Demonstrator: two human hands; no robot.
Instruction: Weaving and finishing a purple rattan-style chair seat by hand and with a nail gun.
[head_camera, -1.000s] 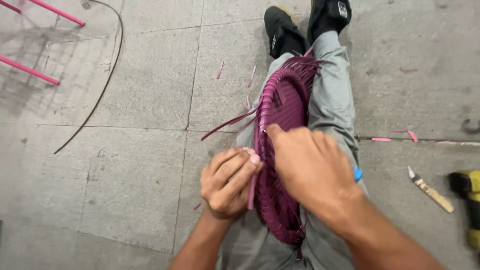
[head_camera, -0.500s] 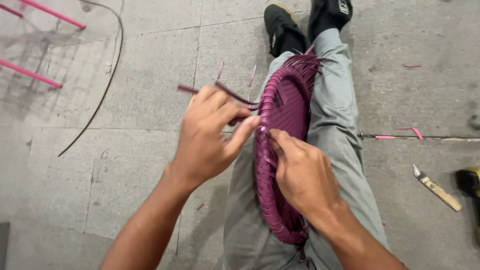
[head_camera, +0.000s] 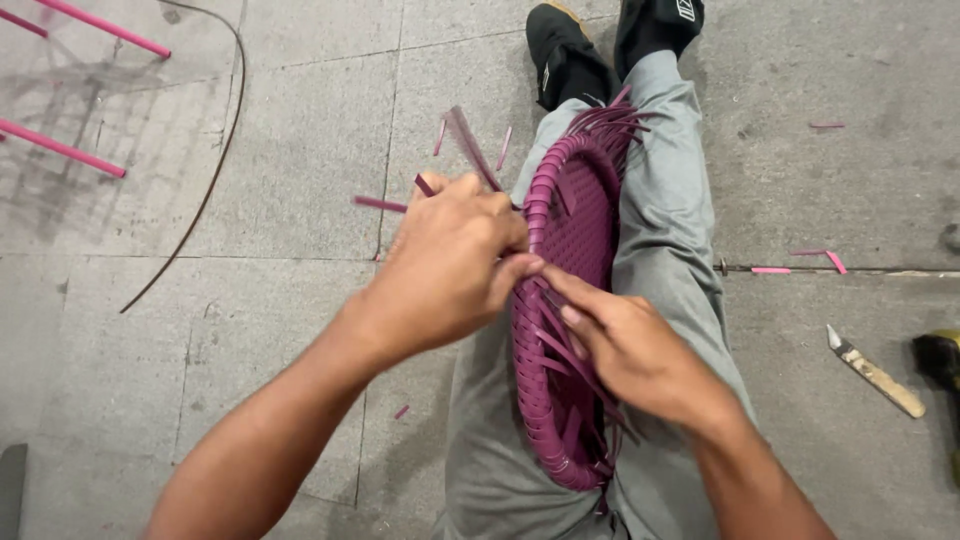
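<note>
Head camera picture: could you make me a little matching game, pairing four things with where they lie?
Things:
1. woven purple frame
2. knife
3. pink rods
4. black shoes

Places:
A. top left on the floor
B. on the person's lap, between both hands
C. top centre, at the end of the legs
D. on the floor at the right

Pairs: 1-B, 2-D, 3-A, 4-C

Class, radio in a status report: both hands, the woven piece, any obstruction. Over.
Left hand gripping purple strips at the rim. Right hand fingers on the purple woven oval frame across the lap. Nothing in the way.
</note>
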